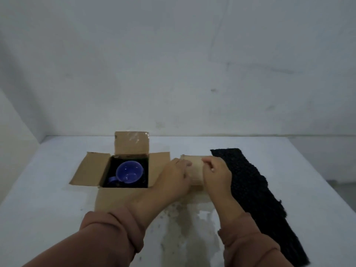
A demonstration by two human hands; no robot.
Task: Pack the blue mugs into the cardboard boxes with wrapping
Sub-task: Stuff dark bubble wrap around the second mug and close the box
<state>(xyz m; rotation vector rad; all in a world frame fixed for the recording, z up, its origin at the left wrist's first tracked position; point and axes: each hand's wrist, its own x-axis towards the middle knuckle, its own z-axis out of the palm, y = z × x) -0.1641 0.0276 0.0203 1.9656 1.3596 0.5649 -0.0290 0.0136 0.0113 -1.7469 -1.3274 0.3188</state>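
From the head camera, one blue mug (128,172) already sits upright in the open cardboard box (123,170) on the left of the pale worktop (48,209), nested in dark padding, its handle toward the near-left corner and all four flaps spread out. The step in hand looks like the readying of a second box: both hands rest on a flat tan cardboard piece (195,171) just to the right of the open one. The left hand (174,177) lies over its left edge, fingers curled down on it; the right hand (216,173) pinches its top right part between thumb and fingertips. So both grips are closed on that cardboard, though how firmly I cannot tell.

Next, I'd judge, it needs unfolding into shape, then lining with the black wrapping sheet (254,191) that lies alongside, touching the right hand.

The cardboard is matte and stiff, with shiny tape on the far flap. The mug is glossy and round. The sheet is knobbly, long, ragged at its edges. The worktop is stained near the sleeves (115,236).
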